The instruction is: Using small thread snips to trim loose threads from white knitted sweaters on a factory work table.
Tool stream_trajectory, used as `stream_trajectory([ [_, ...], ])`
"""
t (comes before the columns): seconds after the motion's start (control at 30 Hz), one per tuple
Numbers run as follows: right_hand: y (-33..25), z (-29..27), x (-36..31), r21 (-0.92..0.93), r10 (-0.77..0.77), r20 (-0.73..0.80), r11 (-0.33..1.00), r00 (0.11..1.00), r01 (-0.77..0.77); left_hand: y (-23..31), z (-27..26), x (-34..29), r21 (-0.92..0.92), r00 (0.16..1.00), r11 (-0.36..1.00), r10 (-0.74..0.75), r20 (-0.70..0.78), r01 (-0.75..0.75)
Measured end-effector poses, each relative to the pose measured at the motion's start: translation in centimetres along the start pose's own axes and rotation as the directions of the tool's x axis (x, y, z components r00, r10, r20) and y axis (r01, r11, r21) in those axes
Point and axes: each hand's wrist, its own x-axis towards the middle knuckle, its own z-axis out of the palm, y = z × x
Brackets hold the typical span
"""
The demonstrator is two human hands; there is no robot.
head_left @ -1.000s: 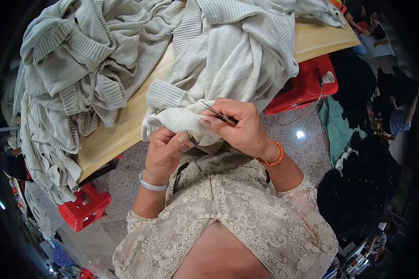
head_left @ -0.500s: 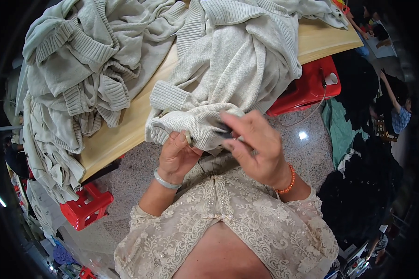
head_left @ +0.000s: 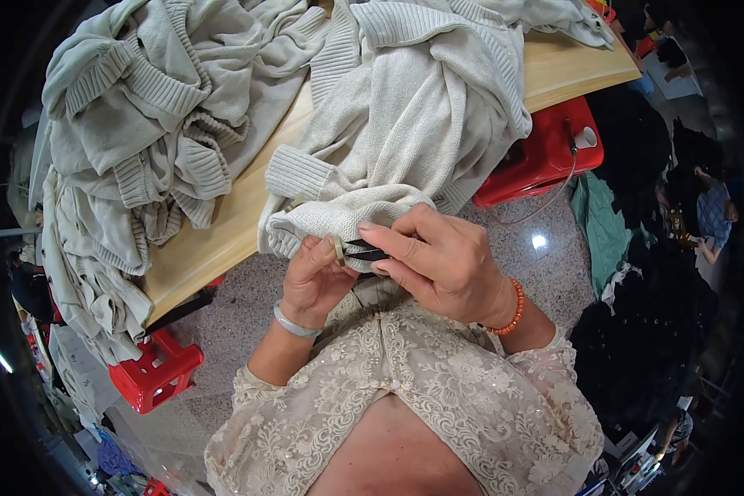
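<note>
Gripping small black scissors [head_left: 370,255] with the right hand [head_left: 450,269], thumb and fingers bent in and pressed close on both sides. Pointing the blades to the left, with a little gap between them, just beside a small tan thing [head_left: 339,250] with a curved edge. Too small to tell what kind; cannot tell whether touching the blades or not. Pinching that tan thing with the left hand [head_left: 312,281], thumb and pointer finger almost together. Right there too, behind both hands, the near end of a pale gray sweater [head_left: 413,116]. Spread across the table [head_left: 233,236] in soft folds, bunched up and hanging over the near edge. Piled on the left of the table: more pale gray sweaters [head_left: 132,136], all rumpled, some drooping over the left edge.

Worn on the right wrist, an orange bead bracelet [head_left: 517,307]; on the left wrist, a white bangle [head_left: 296,325]. Also wearing a cream lace top [head_left: 331,393]. Down on the speckled floor [head_left: 240,306], to the left, a red stool [head_left: 138,380]. To the right, close by the table, another red stool [head_left: 546,161], with a white cup-shaped thing [head_left: 585,138] and a thin cord [head_left: 567,178]. Farther right, green cloth [head_left: 601,223], crumpled beside a big dark heap [head_left: 636,331].
</note>
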Motion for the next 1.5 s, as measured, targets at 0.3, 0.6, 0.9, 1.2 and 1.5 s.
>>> stream_trajectory([
  [0.3,0.1,-0.9,0.6,-0.026,-0.019,0.058,0.999,0.998,0.021,0.7,-1.4,0.4,0.075,0.996,0.997,-0.022,0.085,0.016],
  [0.6,0.2,-1.2,0.7,-0.093,-0.047,0.109,0.994,0.993,0.057,1.0,0.6,0.5,0.149,1.000,0.989,-0.007,0.022,0.004],
  [0.9,0.6,-0.7,0.4,-0.064,-0.058,0.065,0.996,0.996,0.062,0.9,0.5,0.7,0.034,0.995,0.997,-0.070,0.066,0.067],
  [1.2,0.4,-0.8,0.4,-0.007,-0.001,0.047,1.000,0.999,0.001,0.5,0.0,0.7,-0.065,0.996,0.995,-0.069,0.062,0.073],
  [1.5,1.4,-0.7,0.6,-0.174,0.206,-0.162,0.957,0.965,-0.233,0.3,0.4,0.7,-0.025,0.999,0.999,-0.036,-0.011,0.035],
])
